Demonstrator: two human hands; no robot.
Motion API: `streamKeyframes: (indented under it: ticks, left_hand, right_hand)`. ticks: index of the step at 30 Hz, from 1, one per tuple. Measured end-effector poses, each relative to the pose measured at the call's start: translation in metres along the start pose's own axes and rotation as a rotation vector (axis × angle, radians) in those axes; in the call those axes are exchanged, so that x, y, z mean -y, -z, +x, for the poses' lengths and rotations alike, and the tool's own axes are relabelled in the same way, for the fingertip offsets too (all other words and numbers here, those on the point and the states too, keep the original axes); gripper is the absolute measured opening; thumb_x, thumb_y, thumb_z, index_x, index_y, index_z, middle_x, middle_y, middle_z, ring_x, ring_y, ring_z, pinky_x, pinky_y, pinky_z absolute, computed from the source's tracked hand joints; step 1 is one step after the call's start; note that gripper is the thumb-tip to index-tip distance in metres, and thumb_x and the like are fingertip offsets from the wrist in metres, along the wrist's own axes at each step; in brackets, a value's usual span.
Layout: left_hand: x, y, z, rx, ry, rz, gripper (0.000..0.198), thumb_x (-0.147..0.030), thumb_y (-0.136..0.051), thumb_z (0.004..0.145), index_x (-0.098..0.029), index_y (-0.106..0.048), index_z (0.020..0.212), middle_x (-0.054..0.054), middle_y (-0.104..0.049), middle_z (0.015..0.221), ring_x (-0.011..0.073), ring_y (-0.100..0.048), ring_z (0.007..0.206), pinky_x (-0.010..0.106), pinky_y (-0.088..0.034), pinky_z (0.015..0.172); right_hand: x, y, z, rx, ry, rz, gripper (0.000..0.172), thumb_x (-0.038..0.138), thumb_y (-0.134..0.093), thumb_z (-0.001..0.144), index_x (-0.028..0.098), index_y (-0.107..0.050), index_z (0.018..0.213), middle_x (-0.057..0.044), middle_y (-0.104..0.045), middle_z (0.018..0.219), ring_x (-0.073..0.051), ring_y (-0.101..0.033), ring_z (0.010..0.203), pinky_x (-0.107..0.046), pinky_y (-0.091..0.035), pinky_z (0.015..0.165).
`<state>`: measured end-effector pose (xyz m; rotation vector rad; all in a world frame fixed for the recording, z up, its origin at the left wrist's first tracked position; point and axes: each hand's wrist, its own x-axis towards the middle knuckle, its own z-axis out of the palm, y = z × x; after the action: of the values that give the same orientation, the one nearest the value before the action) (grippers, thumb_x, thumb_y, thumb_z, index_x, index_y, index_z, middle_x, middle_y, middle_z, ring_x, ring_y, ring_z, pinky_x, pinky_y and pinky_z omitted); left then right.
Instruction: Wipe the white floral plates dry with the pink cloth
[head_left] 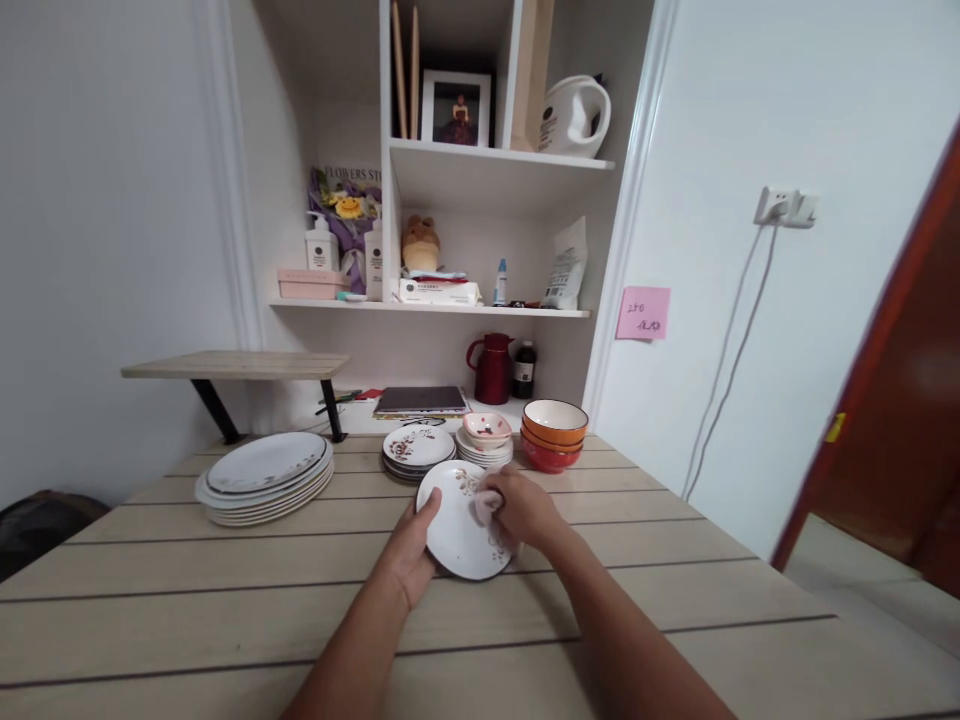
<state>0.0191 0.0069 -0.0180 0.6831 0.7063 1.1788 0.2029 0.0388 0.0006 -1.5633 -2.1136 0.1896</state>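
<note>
A white plate (457,530) with a brown flower pattern and dark rim is tilted up above the table. My left hand (411,545) grips its left edge, thumb on the face and the other fingers hidden behind. In my right hand (521,508) is a bunched pale pinkish cloth (487,506), pressed to the plate's right side over the pattern. Just behind stands a stack of similar flowered plates (418,446). Beside it, a small patterned bowl (487,428) sits on a stack of small white dishes (484,455). Orange and red bowls (553,435) are nested to the right.
Large white plates (266,470) are stacked at the left of the slatted table (300,590). Behind them stands a small raised shelf (236,365) on black legs. At the back are a laptop (421,399), a red jug (493,368) and a dark bottle (525,370).
</note>
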Motion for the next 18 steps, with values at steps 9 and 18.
streamKeyframes:
  ticks: [9,18]
  left_hand:
    - [0.000,-0.001,-0.001,0.120,0.032,0.010,0.063,-0.047,-0.064,0.080,-0.019,-0.050,0.135,0.016,-0.070,0.116,0.0273,-0.067,0.103,0.039,-0.049,0.091]
    - [0.002,0.004,0.004,0.128,0.036,-0.112,0.075,-0.072,-0.039,0.078,-0.018,-0.056,0.128,0.015,-0.071,0.113,0.0276,-0.065,0.107,0.041,-0.049,0.094]
  right_hand:
    - [0.030,-0.019,0.010,-0.137,0.186,0.159,0.042,0.018,-0.062,0.076,0.024,-0.060,0.118,-0.007,-0.054,0.115,-0.022,-0.051,0.105,-0.031,-0.040,0.087]
    - [0.048,-0.013,-0.007,0.164,0.475,0.425,0.022,0.017,-0.069,0.071,0.022,-0.068,0.093,-0.004,-0.054,0.109,-0.019,-0.052,0.100,-0.030,-0.042,0.087]
